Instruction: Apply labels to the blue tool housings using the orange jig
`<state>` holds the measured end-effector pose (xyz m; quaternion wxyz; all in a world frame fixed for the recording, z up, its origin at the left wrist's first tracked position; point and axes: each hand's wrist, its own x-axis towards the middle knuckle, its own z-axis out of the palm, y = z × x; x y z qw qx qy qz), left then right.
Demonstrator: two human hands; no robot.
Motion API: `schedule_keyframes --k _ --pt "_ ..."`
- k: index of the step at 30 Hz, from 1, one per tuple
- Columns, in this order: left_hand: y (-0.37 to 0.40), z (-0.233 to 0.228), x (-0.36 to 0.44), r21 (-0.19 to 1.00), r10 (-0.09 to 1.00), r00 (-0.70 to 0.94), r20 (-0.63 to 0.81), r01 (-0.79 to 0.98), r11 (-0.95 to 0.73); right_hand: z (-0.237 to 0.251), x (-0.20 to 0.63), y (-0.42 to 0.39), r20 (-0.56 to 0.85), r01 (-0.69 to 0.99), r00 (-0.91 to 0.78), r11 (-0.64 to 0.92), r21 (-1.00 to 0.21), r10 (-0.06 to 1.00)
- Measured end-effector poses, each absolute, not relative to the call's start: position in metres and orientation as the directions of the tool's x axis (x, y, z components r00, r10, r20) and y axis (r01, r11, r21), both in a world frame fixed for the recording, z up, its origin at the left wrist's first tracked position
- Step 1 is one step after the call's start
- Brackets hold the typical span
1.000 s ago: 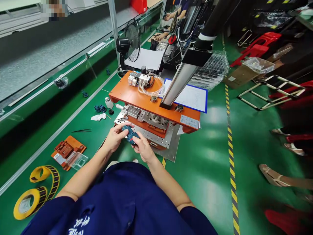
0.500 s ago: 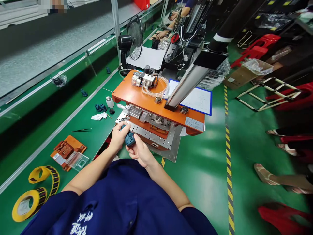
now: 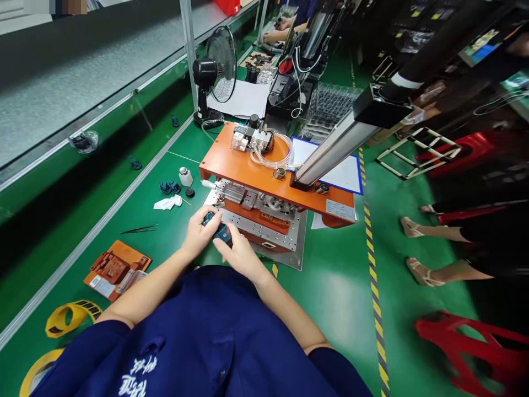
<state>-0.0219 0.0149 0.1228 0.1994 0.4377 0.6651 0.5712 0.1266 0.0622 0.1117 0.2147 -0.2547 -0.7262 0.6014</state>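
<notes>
My left hand [image 3: 197,234] and my right hand [image 3: 238,255] are closed together around a small dark blue part [image 3: 220,231], just in front of an orange jig [image 3: 248,165] with a perforated metal base plate [image 3: 285,236]. The part sits between the fingers of both hands, mostly hidden by them. Both hands hover at the front left corner of the base plate.
On the green bench: a small orange fixture [image 3: 116,268], tweezers [image 3: 139,229], yellow tape rolls [image 3: 70,315], a white bottle [image 3: 185,176], more blue parts [image 3: 169,187], a black fan [image 3: 217,69], a clipboard [image 3: 343,171]. Another person's sandalled feet [image 3: 417,249] and red stools [image 3: 475,342] are at right.
The camera has swung to the right and slightly down. My hands stay together on the blue part, turning it a little by the jig's front corner.
</notes>
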Motion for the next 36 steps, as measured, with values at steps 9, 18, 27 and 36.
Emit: schedule_keyframes --k 9,18,27,36 --pt "0.010 0.113 -0.047 0.979 0.869 -0.492 0.043 -0.154 -0.136 0.112 0.109 0.052 0.124 0.089 -0.661 0.242 -0.966 0.740" --pt "-0.015 0.107 -0.040 0.833 0.948 -0.292 -0.127 -0.550 -0.058 0.103 0.099 0.044 0.309 0.213 -0.565 0.497 -0.841 0.765" --pt "-0.007 0.098 -0.040 0.838 0.881 -0.387 -0.272 -0.545 0.019 0.084 0.090 0.035 0.247 0.322 -0.583 0.499 -0.804 0.774" --pt "-0.009 0.083 -0.042 0.763 0.881 -0.143 -0.451 -0.575 0.297 0.072 0.096 0.040 0.157 0.382 -0.448 0.347 -0.856 0.880"
